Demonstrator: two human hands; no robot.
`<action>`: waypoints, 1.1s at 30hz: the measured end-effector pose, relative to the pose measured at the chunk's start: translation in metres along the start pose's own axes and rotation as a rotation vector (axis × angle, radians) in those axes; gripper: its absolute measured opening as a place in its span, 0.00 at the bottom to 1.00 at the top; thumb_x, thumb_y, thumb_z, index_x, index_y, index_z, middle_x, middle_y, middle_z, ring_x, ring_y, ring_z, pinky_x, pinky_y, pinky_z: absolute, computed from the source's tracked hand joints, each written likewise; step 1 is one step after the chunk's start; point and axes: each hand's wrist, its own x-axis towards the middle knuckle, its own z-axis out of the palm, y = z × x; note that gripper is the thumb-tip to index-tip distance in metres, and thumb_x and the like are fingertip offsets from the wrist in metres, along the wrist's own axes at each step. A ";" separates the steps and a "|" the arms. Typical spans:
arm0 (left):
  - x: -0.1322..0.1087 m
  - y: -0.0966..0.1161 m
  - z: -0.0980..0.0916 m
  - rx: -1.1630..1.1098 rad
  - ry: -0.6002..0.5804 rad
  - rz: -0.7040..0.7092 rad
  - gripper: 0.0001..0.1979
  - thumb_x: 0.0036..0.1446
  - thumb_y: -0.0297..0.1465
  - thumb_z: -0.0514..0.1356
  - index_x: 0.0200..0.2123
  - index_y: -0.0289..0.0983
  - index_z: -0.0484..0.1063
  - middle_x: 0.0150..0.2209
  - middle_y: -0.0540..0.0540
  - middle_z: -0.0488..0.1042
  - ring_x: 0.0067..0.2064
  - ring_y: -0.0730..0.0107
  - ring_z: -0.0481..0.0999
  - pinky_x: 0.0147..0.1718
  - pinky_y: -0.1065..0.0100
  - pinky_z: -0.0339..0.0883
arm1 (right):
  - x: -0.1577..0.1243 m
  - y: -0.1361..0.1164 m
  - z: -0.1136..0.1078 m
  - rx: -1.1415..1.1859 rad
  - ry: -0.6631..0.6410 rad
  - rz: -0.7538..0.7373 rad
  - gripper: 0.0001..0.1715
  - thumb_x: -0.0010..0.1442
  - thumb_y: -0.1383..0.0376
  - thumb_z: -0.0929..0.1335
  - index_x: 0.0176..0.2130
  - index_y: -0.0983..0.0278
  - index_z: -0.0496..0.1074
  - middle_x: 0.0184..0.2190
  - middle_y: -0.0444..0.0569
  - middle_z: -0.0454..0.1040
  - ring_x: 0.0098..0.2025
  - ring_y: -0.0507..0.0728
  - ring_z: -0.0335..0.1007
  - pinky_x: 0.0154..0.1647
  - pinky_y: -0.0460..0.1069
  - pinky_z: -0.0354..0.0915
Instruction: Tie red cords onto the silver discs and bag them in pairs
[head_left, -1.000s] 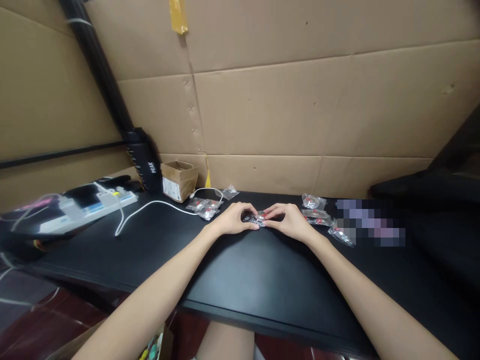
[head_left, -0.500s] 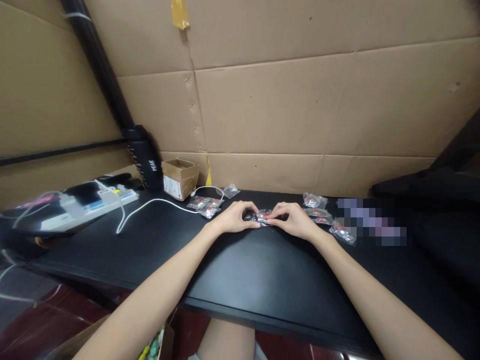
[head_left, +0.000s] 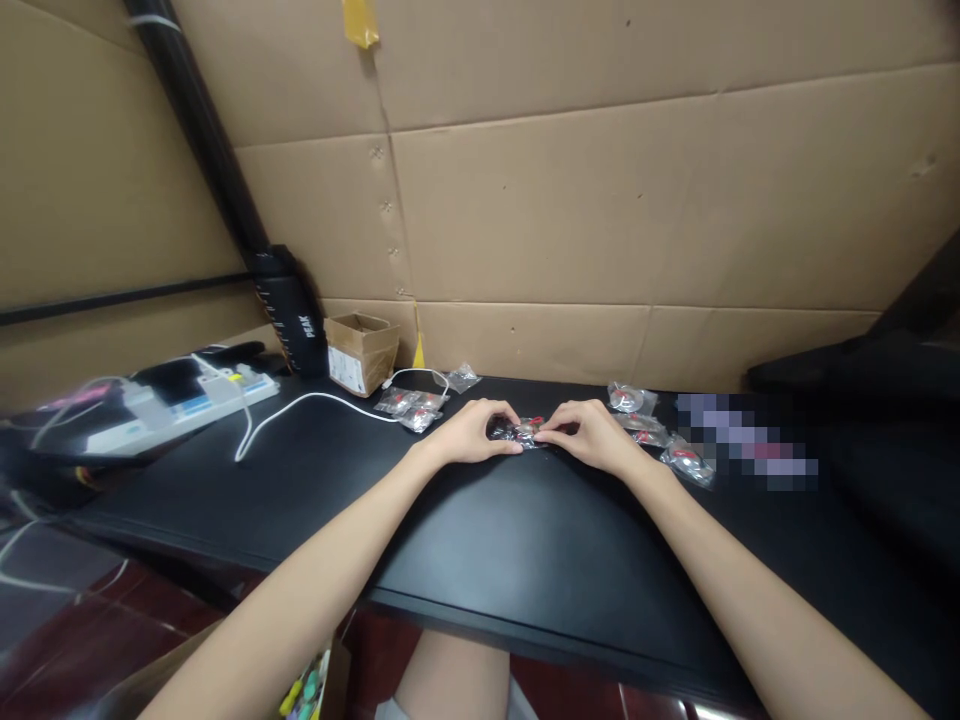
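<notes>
Between my two hands, low on the black table (head_left: 480, 540), lies a small clear plastic bag (head_left: 528, 433) with something shiny and red inside. My left hand (head_left: 480, 432) grips its left side, thumb in front and fingers curled behind. On the other side, the thumb and fingertips of my right hand (head_left: 585, 432) pinch the bag's right part. What exactly the bag contains is too small to make out. Similar bags with red pieces lie to the left, as a bagged group (head_left: 411, 408), and to the right, where one bag (head_left: 688, 462) is nearest my right wrist.
An open cardboard box (head_left: 361, 355) and a black bottle (head_left: 296, 320) stand at the back left. A white cable (head_left: 315, 396) runs across the table from a power strip (head_left: 187, 408). Cardboard walls (head_left: 525, 220) close off the back. Dark fabric (head_left: 885, 440) lies at the right.
Both hands stay at nearly the same spot around the bag. The red part in it now shows higher, near my right fingertips. The camera view has shifted slightly.
</notes>
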 end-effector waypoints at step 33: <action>0.000 0.001 -0.002 -0.041 -0.047 0.009 0.25 0.54 0.40 0.73 0.54 0.38 0.77 0.51 0.41 0.82 0.52 0.58 0.80 0.52 0.61 0.70 | 0.000 0.005 0.019 0.412 0.065 0.321 0.21 0.46 0.52 0.82 0.33 0.65 0.82 0.35 0.54 0.84 0.29 0.56 0.75 0.30 0.50 0.69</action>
